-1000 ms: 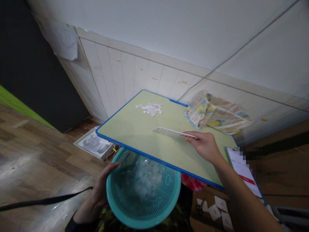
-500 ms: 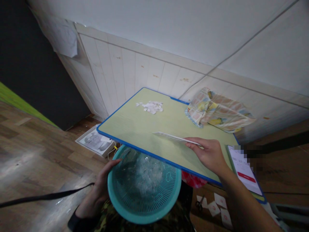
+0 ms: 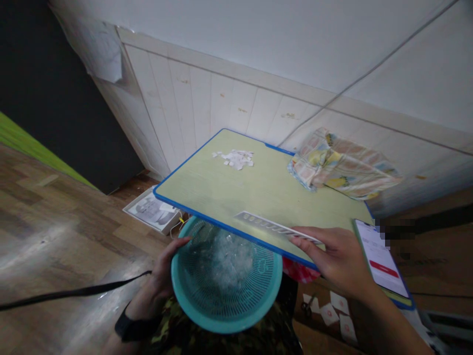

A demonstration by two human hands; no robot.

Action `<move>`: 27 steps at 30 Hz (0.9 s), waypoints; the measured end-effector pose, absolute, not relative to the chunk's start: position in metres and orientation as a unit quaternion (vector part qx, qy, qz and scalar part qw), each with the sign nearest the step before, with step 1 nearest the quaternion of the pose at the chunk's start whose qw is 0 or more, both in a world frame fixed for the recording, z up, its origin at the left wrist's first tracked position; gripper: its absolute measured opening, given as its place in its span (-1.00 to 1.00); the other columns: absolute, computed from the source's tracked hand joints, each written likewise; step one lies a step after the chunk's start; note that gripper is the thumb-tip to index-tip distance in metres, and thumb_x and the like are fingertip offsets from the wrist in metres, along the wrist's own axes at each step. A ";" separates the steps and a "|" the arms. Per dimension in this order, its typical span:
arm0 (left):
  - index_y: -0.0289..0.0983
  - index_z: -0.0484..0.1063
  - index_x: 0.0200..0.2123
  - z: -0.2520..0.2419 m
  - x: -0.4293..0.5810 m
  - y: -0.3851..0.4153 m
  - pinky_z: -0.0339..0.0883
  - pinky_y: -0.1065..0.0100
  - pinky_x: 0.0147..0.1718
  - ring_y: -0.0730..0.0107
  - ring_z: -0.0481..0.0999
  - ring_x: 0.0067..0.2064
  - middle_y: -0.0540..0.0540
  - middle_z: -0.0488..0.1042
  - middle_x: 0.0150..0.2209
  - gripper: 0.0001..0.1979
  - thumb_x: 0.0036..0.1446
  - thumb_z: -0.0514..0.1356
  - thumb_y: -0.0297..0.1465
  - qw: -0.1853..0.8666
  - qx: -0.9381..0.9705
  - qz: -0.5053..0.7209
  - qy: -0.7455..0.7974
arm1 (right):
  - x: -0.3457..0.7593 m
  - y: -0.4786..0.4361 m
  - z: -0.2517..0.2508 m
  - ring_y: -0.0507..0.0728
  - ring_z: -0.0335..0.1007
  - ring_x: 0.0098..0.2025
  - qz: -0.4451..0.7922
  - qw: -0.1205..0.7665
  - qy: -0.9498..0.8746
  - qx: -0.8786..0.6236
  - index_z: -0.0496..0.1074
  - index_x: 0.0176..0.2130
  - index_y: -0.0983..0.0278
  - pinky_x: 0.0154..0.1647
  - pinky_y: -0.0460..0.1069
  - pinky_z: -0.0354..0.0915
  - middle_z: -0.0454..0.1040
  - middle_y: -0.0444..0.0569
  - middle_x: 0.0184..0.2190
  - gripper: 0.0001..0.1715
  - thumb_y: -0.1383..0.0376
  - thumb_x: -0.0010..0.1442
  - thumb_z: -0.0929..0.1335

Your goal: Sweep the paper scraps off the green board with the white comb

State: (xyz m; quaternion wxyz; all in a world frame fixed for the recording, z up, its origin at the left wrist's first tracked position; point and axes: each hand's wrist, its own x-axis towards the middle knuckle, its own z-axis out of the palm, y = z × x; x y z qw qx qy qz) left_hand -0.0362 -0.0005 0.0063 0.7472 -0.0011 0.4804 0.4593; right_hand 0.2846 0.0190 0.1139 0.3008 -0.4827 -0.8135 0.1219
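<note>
My right hand (image 3: 340, 259) pinches one end of a flat white slotted strip (image 3: 264, 225) between thumb and fingers. The strip hangs low over the near edge of the yellow-green board table (image 3: 199, 190), tilted; whether it touches the surface I cannot tell. My left hand (image 3: 162, 271) grips the left rim of a turquoise plastic basket (image 3: 225, 327), thumb over the edge. The basket sits above my lap, its far rim under the table's near edge. Inside lies a heap of clear plastic bits (image 3: 231, 261). White paper scraps (image 3: 238, 159) are piled toward the back of the table.
A patterned cloth (image 3: 340, 167) lies at the table's back right, against the wall. A phone (image 3: 380, 261) rests on the right edge. Below are scissors (image 3: 307, 306) and several white cards (image 3: 338, 301). An open box (image 3: 151, 209) stands left on the floor.
My right hand has brought the strip nearer to me, toward the table's near edge, and turned its slotted face more into view. My left hand keeps its grip on the basket.
</note>
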 end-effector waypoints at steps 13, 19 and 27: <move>-0.43 0.61 -0.59 0.009 -0.035 0.000 0.49 0.34 -0.63 0.26 0.56 -0.67 -0.21 0.61 -0.65 -0.55 0.29 0.08 -0.50 0.725 0.004 0.471 0.503 | 0.284 0.008 0.115 0.08 0.64 -0.40 0.119 0.299 -0.834 -0.449 0.61 -0.19 0.14 -0.42 -0.12 0.44 0.69 -0.18 -0.33 -0.80 0.37 0.26 0.38; -0.41 0.61 -0.59 0.008 -0.036 -0.001 0.49 0.35 -0.62 0.26 0.57 -0.65 -0.20 0.62 -0.63 -0.56 0.28 0.09 -0.49 0.721 0.003 0.475 0.504 | 0.286 0.008 0.112 0.09 0.63 -0.41 0.072 0.305 -0.820 -0.479 0.63 -0.20 0.11 -0.39 -0.09 0.45 0.69 -0.18 -0.33 -0.83 0.31 0.25 0.41; -0.39 0.62 -0.57 0.004 -0.038 0.000 0.52 0.33 -0.59 0.26 0.58 -0.64 -0.20 0.63 -0.63 -0.58 0.28 0.10 -0.47 0.732 0.001 0.465 0.498 | 0.285 0.014 0.115 0.07 0.63 -0.41 0.075 0.300 -0.829 -0.466 0.63 -0.23 0.17 -0.41 -0.13 0.45 0.69 -0.15 -0.33 -0.84 0.35 0.24 0.40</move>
